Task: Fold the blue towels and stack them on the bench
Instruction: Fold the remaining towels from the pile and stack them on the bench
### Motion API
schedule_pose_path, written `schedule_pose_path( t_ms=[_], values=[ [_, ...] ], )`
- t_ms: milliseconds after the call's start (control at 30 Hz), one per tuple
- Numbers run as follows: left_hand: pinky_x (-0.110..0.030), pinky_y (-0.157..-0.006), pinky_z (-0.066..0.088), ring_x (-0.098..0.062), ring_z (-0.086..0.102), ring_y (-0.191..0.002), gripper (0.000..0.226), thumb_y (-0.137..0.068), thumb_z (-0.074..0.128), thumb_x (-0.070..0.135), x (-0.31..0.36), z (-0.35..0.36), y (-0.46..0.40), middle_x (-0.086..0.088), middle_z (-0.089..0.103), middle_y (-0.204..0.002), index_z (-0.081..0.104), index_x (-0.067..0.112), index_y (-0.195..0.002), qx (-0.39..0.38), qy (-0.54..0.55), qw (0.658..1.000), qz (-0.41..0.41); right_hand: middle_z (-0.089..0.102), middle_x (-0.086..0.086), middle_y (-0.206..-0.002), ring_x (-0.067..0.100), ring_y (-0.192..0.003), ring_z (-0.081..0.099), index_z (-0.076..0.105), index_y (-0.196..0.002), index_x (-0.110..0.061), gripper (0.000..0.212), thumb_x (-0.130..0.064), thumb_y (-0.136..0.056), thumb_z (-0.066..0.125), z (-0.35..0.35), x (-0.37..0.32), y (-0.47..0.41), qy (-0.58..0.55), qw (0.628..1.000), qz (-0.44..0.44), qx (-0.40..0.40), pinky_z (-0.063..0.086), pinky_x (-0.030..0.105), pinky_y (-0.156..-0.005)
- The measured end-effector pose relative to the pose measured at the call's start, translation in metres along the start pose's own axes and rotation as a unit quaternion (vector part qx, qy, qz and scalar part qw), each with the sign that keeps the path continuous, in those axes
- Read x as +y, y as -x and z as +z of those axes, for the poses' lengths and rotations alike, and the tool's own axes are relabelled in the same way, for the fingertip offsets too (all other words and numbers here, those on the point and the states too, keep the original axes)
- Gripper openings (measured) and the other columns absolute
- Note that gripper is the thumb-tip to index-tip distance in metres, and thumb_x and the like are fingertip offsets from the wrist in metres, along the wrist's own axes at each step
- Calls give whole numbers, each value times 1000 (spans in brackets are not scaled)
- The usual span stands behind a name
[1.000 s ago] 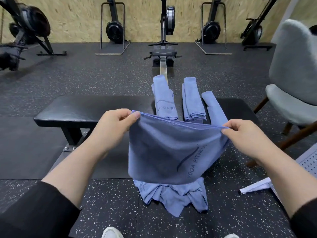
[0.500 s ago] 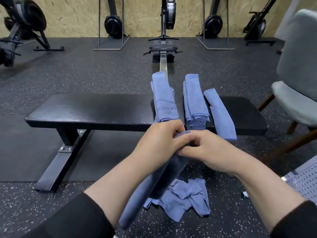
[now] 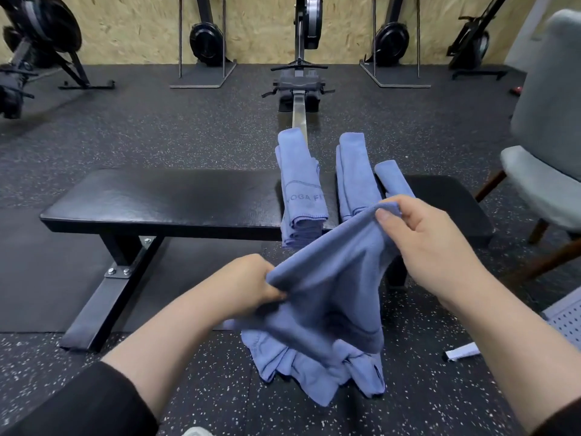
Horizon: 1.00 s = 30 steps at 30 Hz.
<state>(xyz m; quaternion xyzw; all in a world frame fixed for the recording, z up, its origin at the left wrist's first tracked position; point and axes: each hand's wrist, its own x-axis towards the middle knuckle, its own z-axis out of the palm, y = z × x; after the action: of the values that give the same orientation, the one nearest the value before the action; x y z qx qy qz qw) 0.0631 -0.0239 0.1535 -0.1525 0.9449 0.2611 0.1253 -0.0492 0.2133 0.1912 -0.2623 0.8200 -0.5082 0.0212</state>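
I hold a blue towel (image 3: pixel 330 278) folded in half, in front of the black bench (image 3: pixel 163 199). My right hand (image 3: pixel 430 247) pinches its upper end, raised near the bench's front edge. My left hand (image 3: pixel 251 284) grips the lower end, closer to me. The towel slopes between them and sags. Three folded blue towel piles lie across the bench's right half: one with "YOGA FIT" print (image 3: pixel 300 190), a second (image 3: pixel 355 174) beside it, and a third (image 3: pixel 391 180) partly hidden by my right hand. A crumpled blue towel heap (image 3: pixel 314 369) lies on the floor below.
A grey padded chair (image 3: pixel 547 152) stands at the right. A rowing machine (image 3: pixel 300 80) runs away behind the bench, with other gym machines along the wooden wall. A white perforated basket (image 3: pixel 566 319) and a white tag (image 3: pixel 462 352) lie on the floor at right.
The towel was held spread wide, then my hands met and doubled it. Now my left hand has slid down to the lower end and my right hand has lifted the upper end to the right.
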Motion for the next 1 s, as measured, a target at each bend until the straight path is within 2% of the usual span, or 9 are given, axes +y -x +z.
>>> schedule_pose_path(
  t_ms=[133, 200, 267, 367, 433, 533, 667, 800, 1000],
  values=[
    [-29, -53, 36, -23, 55, -68, 36, -90, 64, 43, -22, -9, 5, 0, 58, -62, 59, 16, -66, 65, -83, 993, -46, 67, 12, -85, 31, -79, 60, 66, -94, -31, 15, -32, -103, 54, -15, 12, 5, 30, 999, 22, 30, 57, 56, -80],
    [-29, -55, 37, -21, 53, -66, 26, -92, 60, 34, -32, -16, 10, -2, 61, -65, 63, 15, -74, 110, -55, 991, -48, 66, 3, -80, 25, -80, 60, 67, -89, -29, 19, -29, -103, 54, -20, 17, 7, 53, 997, 36, 42, 56, 42, -78],
    [-30, -58, 41, -24, 55, -68, 19, -92, 58, 23, -40, -22, 14, -1, 62, -67, 60, 16, -74, 154, -37, 987, -29, 58, -5, -70, 10, -65, 50, 65, -82, -27, 23, -24, -103, 54, -24, 22, 10, 83, 994, 56, 54, 42, 28, -63],
    [-34, -70, 48, -23, 60, -75, 20, -93, 59, 15, -47, -30, 21, 1, 67, -72, 62, 18, -73, 217, 19, 976, 15, 54, -5, -67, 4, -55, 46, 66, -84, -22, 22, -21, -103, 55, -29, 21, 14, 85, 990, 82, 77, 36, 23, -55],
    [-32, -63, 43, -17, 51, -65, 22, -96, 62, 20, -49, -36, 26, 2, 64, -68, 67, 20, -75, 242, 75, 967, 37, 55, -2, -68, 5, -57, 47, 68, -88, -19, 20, -21, -102, 55, -33, 20, 15, 75, 989, 88, 91, 38, 27, -56],
    [-37, -75, 52, -12, 54, -71, 21, -97, 64, 36, -54, -42, 29, -4, 69, -77, 74, 22, -85, 226, 151, 960, 60, 57, 4, -69, 19, -63, 46, 69, -86, -18, 20, -22, -101, 56, -37, 18, 17, 75, 987, 95, 104, 34, 32, -59],
    [-39, -92, 56, -7, 61, -82, 26, -102, 58, 27, -45, -39, 32, -6, 76, -92, 77, 17, -88, 188, 277, 940, 60, 59, 6, -71, 8, -58, 48, 68, -85, -14, 21, -21, -99, 55, -36, 15, 20, 36, 986, 120, 113, 39, 22, -53],
    [-42, -85, 51, -14, 58, -82, 28, -103, 56, 27, -37, -28, 21, -6, 72, -88, 75, 8, -97, 193, 375, 906, 30, 63, 11, -80, 18, -76, 52, 68, -90, -14, 29, -39, -88, 54, -31, 22, 17, -33, 983, 156, 93, 44, 37, -70],
    [-34, -65, 33, -19, 44, -73, 32, -88, 69, 31, -18, -9, -2, -7, 57, -77, 69, -1, -86, 238, 507, 827, -46, 66, 11, -83, 22, -77, 61, 68, -81, -16, 30, -14, -103, 49, -10, 30, 9, -174, 958, 227, -3, 54, 36, -70]
  ],
)
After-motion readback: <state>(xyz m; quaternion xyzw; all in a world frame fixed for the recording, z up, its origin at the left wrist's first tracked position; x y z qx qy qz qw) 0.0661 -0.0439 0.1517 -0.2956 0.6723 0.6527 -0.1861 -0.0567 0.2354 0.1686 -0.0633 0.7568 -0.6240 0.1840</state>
